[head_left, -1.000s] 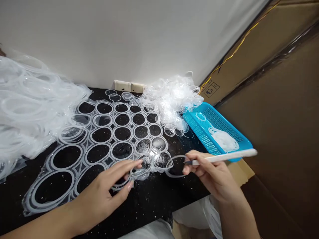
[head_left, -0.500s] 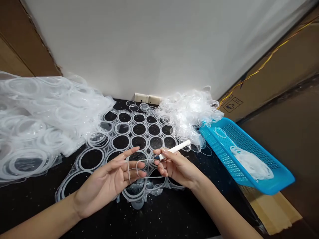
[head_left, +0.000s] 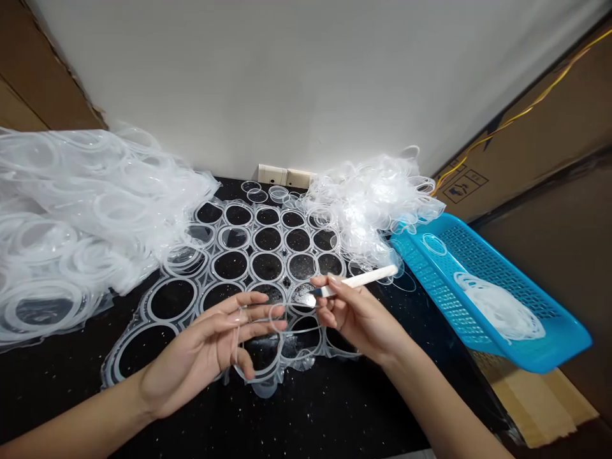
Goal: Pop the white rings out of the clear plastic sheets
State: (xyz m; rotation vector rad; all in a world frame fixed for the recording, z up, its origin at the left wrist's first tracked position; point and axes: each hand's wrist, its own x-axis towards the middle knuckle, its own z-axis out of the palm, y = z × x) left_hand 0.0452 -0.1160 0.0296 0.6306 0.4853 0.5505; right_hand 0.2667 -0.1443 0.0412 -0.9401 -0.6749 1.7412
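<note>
**Thin ring between two hands: likely faults and their causes**

The ring (head_left: 271, 313) hangs in the air above the worktop (head_left: 335, 408), looped about the fingers of the left hand (head_left: 220, 344) and reaching toward the right hand (head_left: 325, 303). The left grip is wide, its fingers spread and pinching nothing visibly; the right grip is narrow, wrapped around a white tool (head_left: 368, 278). Whether the right fingers also hold the ring, and whether one loop or two are present, cannot be told.

Slipping is the likeliest fault: the left fingers appear to support the clear band without clamping it, so a tilt of the hand could let it slide off. It could then drop onto the sheet (head_left: 248, 266) below, where matching round outlines would make it hard to find.

A second risk lies at the tool's dark tip (head_left: 317, 292), directed toward the left fingers. Should it be sharp, which is not discernible, a slight jerk could nick the band or the skin. Overstretching, caused by the hands parting, might distort the ring.

Finally, the scrap heap (head_left: 363, 197) overhangs the basket (head_left: 540, 364); a nudge could spill scraps among the rings (head_left: 502, 309) inside.
</note>
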